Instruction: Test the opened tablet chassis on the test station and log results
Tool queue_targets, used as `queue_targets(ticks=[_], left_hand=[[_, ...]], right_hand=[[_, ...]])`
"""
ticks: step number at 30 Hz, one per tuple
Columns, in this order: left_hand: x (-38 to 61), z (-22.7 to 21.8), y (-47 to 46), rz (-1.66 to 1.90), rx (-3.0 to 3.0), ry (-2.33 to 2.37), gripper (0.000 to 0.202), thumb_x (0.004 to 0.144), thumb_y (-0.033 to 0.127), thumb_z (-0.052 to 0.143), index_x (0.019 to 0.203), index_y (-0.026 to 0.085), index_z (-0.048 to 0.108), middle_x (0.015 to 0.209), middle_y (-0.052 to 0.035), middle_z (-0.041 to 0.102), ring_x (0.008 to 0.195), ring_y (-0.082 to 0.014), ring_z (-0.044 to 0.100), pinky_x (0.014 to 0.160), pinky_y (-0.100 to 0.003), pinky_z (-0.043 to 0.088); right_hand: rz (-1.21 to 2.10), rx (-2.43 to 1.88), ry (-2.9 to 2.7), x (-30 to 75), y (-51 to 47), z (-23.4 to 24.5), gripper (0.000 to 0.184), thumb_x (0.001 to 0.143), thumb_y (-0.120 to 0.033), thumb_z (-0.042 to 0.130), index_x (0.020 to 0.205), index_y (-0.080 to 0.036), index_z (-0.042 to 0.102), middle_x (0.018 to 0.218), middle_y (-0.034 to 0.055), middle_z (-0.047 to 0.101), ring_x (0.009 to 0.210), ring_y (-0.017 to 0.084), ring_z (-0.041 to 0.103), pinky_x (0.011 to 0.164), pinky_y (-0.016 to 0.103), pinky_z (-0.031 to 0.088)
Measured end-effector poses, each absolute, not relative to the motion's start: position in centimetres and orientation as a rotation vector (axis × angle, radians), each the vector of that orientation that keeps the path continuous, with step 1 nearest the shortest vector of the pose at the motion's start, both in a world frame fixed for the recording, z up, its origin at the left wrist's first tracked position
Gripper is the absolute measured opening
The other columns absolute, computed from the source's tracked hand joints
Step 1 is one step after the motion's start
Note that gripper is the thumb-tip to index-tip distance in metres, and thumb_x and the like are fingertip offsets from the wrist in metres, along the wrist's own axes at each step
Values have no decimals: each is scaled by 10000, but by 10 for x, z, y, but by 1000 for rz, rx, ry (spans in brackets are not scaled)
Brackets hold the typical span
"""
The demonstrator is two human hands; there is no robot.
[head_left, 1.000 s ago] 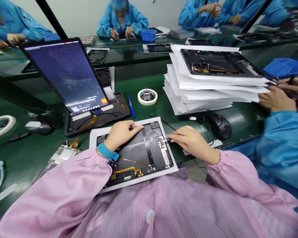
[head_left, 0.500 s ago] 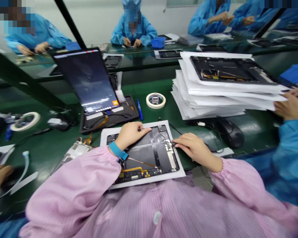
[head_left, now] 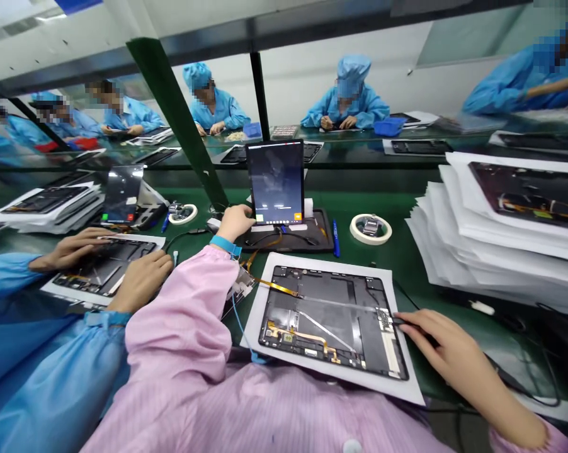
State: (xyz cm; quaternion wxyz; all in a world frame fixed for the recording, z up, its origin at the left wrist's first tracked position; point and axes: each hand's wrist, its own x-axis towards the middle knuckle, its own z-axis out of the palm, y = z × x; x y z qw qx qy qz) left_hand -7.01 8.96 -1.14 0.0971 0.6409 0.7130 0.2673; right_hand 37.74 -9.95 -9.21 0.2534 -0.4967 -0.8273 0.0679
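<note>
An opened tablet (head_left: 329,318) lies on a white sheet (head_left: 260,308), its inner boards and orange ribbon cables exposed. At its right edge, my right hand (head_left: 447,346) pinches a black cable plug (head_left: 398,321) against the port. My left hand (head_left: 237,220) reaches past the tablet to the lower left corner of an upright lit screen (head_left: 277,179). Its fingers point at the screen and seem to hold nothing; whether they touch it is unclear. The screen stands in a dark tray (head_left: 319,236). A yellow ribbon cable (head_left: 279,287) runs from the tablet toward loose parts under my left forearm.
Right of the tray are a blue pen (head_left: 335,238) and a tape roll (head_left: 370,229). A tall stack of paper sheets (head_left: 435,233) with a tablet on top stands at right. On the left, a co-worker's hands (head_left: 145,277) work on another tablet. A green post (head_left: 180,119) rises behind.
My left hand has left the tablet and moved forward to the screen's corner. My right hand stays at the plug. The view has turned left, showing the co-worker there.
</note>
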Motion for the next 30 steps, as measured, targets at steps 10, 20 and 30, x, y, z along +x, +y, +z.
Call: queue_targets(ticks=[10,20,30], left_hand=[[-77,-31,109,1111,1719,1869,282,588,193,694,863,155,641,977,-81,698,937,-209,620,888,-307,446],[-69,-26,138,1497,1338,1674,216,622,286,714,749,156,598,676,-12,632,668,-149,601,679,-262,462],[-60,-10,150,1598,1225,1421,242,758,379,528,794,149,594,753,-48,652,667,-157,622,633,-271,478]], right_hand=[[186,-1370,-2235,379,-97,-94,282,925,-440,484,1003,-249,676,917,57,679,844,224,646,749,362,532],[180,-1390,-2241,384,-95,-100,328,916,-491,481,1000,-249,685,951,55,684,872,222,644,789,355,519],[214,-1417,-2236,384,-96,-101,305,919,-480,486,1019,-262,676,947,48,678,872,220,638,788,362,520]])
